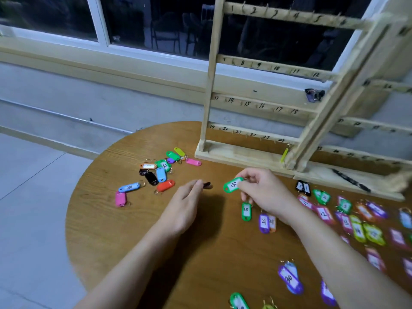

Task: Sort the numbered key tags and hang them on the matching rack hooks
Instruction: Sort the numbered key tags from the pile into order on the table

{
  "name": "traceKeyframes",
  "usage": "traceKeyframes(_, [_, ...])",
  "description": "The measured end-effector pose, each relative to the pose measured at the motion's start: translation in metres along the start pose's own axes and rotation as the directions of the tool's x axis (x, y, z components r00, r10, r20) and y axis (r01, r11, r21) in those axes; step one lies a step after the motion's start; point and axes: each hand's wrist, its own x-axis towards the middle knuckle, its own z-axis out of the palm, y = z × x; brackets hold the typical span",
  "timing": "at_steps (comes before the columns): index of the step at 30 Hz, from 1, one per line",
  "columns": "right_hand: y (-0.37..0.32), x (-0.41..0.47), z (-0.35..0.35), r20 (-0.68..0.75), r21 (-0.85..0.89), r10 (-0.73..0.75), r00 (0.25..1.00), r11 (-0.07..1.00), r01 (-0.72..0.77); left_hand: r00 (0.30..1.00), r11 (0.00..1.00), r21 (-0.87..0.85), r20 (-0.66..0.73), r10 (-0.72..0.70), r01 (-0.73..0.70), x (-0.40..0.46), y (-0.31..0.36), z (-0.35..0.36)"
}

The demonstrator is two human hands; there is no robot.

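My right hand pinches a green tag marked 19 or 61 above the round wooden table. A small black tag is pinched in the fingertips of my left hand, just left of the green one. Below my right hand lie a green tag 20 and a purple tag 21. An unsorted heap of coloured tags lies at the left. The wooden rack with numbered hook rails stands at the table's far side.
Rows of sorted tags cover the table's right part. A second rack section leans at the right, with a black pen on its base. A yellow-green tag hangs near hook 24. A window and wall ledge lie behind.
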Motion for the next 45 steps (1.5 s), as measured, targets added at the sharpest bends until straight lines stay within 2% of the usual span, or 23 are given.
traceKeyframes(3, [0.014, -0.025, -0.026, -0.066, -0.019, 0.017, 0.998, 1.000, -0.018, 0.988, 0.990, 0.084, 0.119, 0.100, -0.110, -0.001, 0.011, 0.024])
traceKeyframes(5, [0.025, -0.040, -0.040, -0.113, -0.020, 0.033, 0.993, 0.999, -0.036, 0.979, 0.981, 0.113, 0.141, 0.144, -0.160, 0.000, 0.013, 0.035])
traceKeyframes(10, [0.049, -0.071, -0.063, -0.184, -0.047, 0.035, 0.982, 0.998, -0.044, 0.975, 0.986, -0.058, 0.149, 0.164, -0.157, -0.007, 0.005, 0.051])
traceKeyframes(13, [0.057, -0.082, -0.066, -0.184, -0.070, 0.001, 0.983, 0.997, -0.014, 0.970, 0.979, -0.097, 0.154, 0.190, -0.177, -0.007, -0.002, 0.054])
traceKeyframes(21, [0.065, -0.095, -0.053, -0.130, -0.139, -0.106, 0.986, 0.986, 0.088, 0.923, 0.962, -0.046, 0.276, 0.270, -0.268, -0.010, -0.005, 0.053])
traceKeyframes(29, [0.066, -0.095, -0.041, -0.053, -0.184, -0.109, 0.993, 0.978, 0.097, 0.885, 0.955, -0.052, 0.363, 0.290, -0.292, -0.019, -0.002, 0.053])
traceKeyframes(33, [0.065, -0.095, -0.043, -0.034, -0.210, -0.100, 0.994, 0.973, 0.090, 0.857, 0.942, 0.010, 0.419, 0.300, -0.334, -0.020, -0.002, 0.052])
traceKeyframes(37, [0.065, -0.096, -0.048, -0.028, -0.218, -0.089, 0.996, 0.973, 0.081, 0.859, 0.939, 0.074, 0.434, 0.273, -0.336, -0.017, -0.004, 0.049])
traceKeyframes(40, [0.067, -0.095, -0.050, -0.014, -0.234, -0.092, 0.996, 0.968, 0.086, 0.864, 0.956, 0.049, 0.444, 0.239, -0.289, -0.017, -0.004, 0.048])
traceKeyframes(45, [0.072, -0.092, -0.051, 0.022, -0.270, -0.111, 0.994, 0.956, 0.113, 0.865, 0.955, 0.033, 0.433, 0.253, -0.296, -0.015, -0.006, 0.051])
